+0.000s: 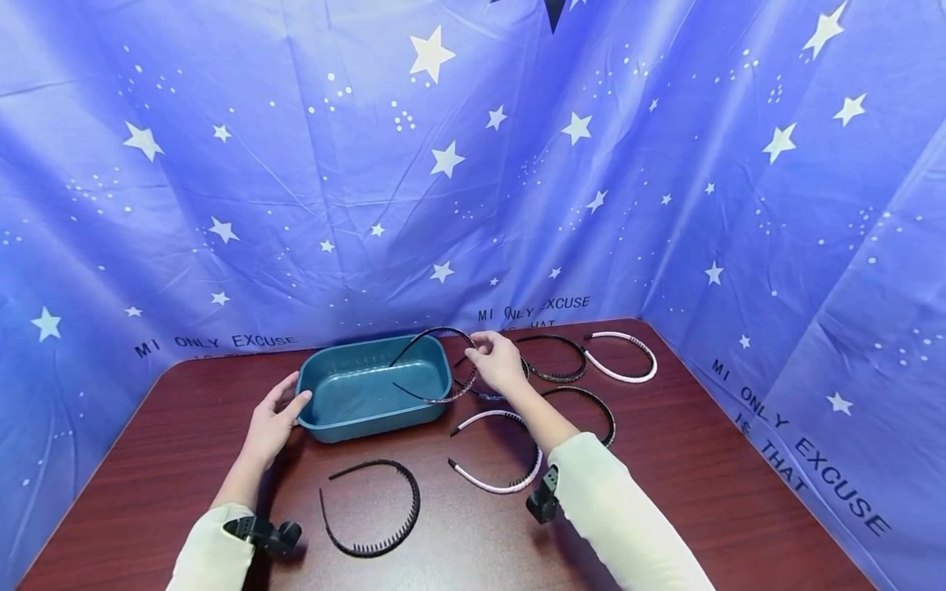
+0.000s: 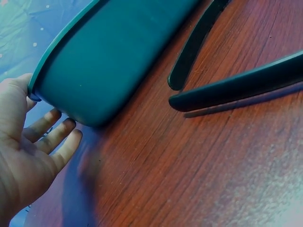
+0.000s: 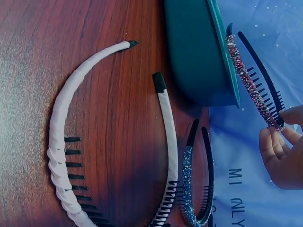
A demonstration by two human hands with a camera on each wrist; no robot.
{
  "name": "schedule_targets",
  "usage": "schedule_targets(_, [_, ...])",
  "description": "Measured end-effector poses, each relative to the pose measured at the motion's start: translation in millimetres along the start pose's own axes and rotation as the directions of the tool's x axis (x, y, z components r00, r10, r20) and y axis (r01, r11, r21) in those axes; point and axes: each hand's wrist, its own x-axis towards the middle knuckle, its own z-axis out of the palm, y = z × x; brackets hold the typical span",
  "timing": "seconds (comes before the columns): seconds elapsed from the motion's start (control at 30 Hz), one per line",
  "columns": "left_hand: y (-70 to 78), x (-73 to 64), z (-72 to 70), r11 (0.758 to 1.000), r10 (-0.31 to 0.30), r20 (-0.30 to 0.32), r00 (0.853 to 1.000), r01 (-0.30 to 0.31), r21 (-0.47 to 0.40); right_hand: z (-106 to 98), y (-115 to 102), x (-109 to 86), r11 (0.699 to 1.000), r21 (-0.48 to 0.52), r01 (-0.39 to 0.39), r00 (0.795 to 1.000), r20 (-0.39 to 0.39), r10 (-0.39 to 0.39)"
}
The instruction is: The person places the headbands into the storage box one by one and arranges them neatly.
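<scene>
My left hand point(image 1: 271, 419) grips the left end of a teal plastic basin point(image 1: 377, 427), thumb at the rim and fingers against the outer wall. Over the basin's right end, my right hand point(image 1: 497, 361) pinches a toothed headband point(image 3: 251, 85) by its curved middle. That headband has pink and silver glitter, and its two tips point left over the basin. Below the right hand, a blue glitter headband point(image 3: 188, 179) lies on the table, partly hidden by the hand in the head view. The visible basin floor holds nothing.
A plain black toothed headband point(image 1: 415, 492) lies in front of the basin. A white headband point(image 1: 510, 491) lies near the right forearm, another white headband point(image 1: 650, 361) at the back right. Two dark headbands lie between them. A starry blue curtain point(image 1: 443, 205) hangs behind the table point(image 1: 695, 476).
</scene>
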Motion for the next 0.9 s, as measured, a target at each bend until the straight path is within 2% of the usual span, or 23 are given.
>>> schedule_targets(0.9, [0.4,0.3,-1.6,1.000,0.008,0.015,1.000,-0.008,0.001,27,-12,-1.6,0.998,0.053,0.019,1.000,-0.015,-0.018])
